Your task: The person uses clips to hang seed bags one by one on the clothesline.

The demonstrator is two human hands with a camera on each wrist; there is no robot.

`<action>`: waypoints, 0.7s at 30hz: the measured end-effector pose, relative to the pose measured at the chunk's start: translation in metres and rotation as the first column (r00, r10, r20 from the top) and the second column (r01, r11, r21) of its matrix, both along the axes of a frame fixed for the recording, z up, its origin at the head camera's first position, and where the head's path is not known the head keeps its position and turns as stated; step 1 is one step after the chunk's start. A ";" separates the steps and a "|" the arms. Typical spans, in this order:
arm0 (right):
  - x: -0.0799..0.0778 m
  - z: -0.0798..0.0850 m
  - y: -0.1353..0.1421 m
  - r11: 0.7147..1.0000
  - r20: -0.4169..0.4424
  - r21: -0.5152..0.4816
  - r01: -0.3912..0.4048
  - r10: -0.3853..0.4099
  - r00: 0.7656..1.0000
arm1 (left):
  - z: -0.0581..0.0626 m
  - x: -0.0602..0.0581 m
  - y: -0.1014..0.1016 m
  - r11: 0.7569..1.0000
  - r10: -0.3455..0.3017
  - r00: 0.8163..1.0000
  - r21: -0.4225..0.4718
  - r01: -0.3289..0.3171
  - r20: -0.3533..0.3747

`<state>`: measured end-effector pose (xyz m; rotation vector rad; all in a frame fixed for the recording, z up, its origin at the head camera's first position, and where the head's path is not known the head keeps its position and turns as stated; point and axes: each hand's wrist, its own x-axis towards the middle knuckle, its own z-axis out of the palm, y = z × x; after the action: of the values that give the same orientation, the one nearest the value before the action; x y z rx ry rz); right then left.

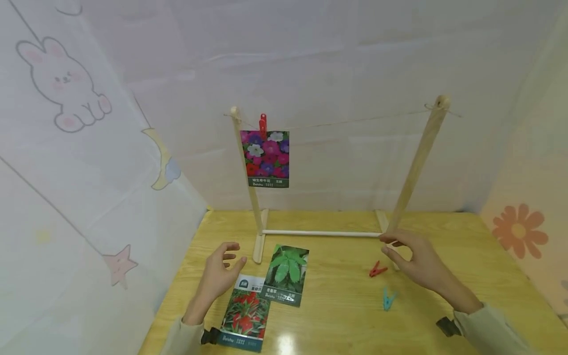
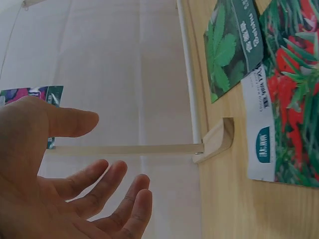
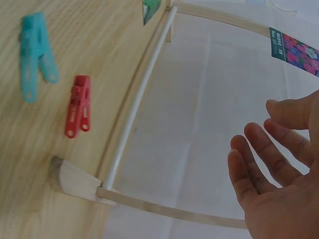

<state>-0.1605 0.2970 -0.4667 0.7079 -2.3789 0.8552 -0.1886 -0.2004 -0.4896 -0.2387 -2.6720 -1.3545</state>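
My left hand (image 1: 221,271) hovers with relaxed, parted fingers beside two seed packets, holding nothing. One is a green-leaf packet (image 1: 287,268); its lower left corner overlaps a red-flower packet (image 1: 245,315) on the table. On the right, my right hand (image 1: 412,259) is raised with loosely bent fingers and nothing in it. Near it lie a red clothespin (image 1: 377,269) and a teal clothespin (image 1: 388,299). A petunia-picture packet (image 1: 267,160) hangs from the string, clipped by another red clothespin (image 1: 263,126) near the left post.
A wooden frame stands at the back of the table (image 1: 337,315), with a left post (image 1: 254,202), a right post (image 1: 419,162) and a white crossbar (image 1: 324,233). Thin string (image 1: 355,121) runs between the post tops. Printed cloth walls (image 1: 319,74) surround the table.
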 end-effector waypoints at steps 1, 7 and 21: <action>0.001 -0.003 0.001 1.000 -0.002 -0.002 -0.006 0.006 1.000 | -0.002 0.002 -0.001 1.000 0.001 1.000 -0.008 -0.001 0.015; 0.006 -0.019 0.007 1.000 0.001 -0.020 -0.021 0.021 1.000 | -0.009 0.010 -0.004 0.999 0.018 0.997 -0.046 -0.015 0.075; 0.015 -0.050 0.016 0.999 0.070 -0.001 -0.049 0.049 0.996 | -0.028 0.018 -0.004 0.991 0.062 0.971 -0.132 -0.032 0.229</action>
<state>-0.1453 0.3125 -0.5171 0.7515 -2.4325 0.9137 -0.1704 -0.2047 -0.5178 -0.0295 -2.9402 -1.2707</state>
